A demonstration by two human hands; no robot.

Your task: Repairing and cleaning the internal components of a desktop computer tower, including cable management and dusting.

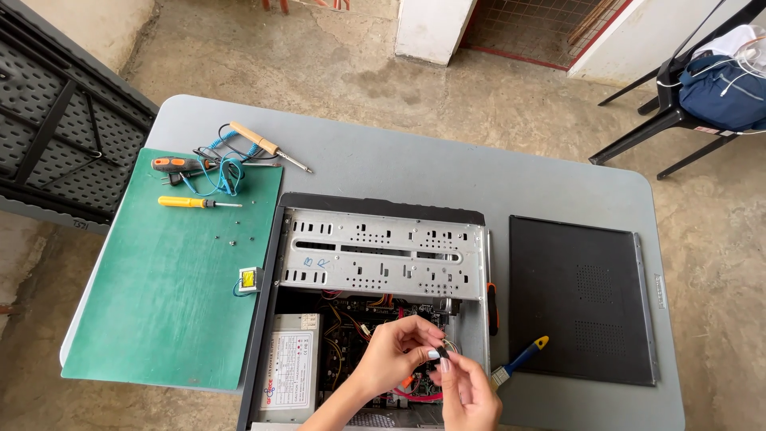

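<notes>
Setting: a grey folding table on a concrete floor, seen from above.
Left hand: the left hand reaches up from the bottom centre of the frame, its fingers curled together and pinching a small black part.
Right hand: the right hand comes in at bottom centre, just right of the left, its fingertips closed on the same small black part from below, so both hands meet on it.
Small black part: short and dark, too small to tell more; it is held over the open computer case, above the lower right of the case's inside.
Computer case: lies on its side at centre bottom of the frame, side open, with a perforated metal drive cage across its upper half, a grey power supply at lower left and wiring between.
Side panel: a black panel lies flat on the table at the right, apart from the case.
Brush: a blue-handled brush lies between the case and the panel.
Green mat: a green mat covers the left of the table, with a yellow screwdriver, an orange-handled screwdriver and a small transformer on it.
Soldering iron: a wooden-handled soldering iron lies at upper left, its blue cord trailing onto the mat.
Chair: a black chair with a dark blue bag stands at upper right.
</notes>
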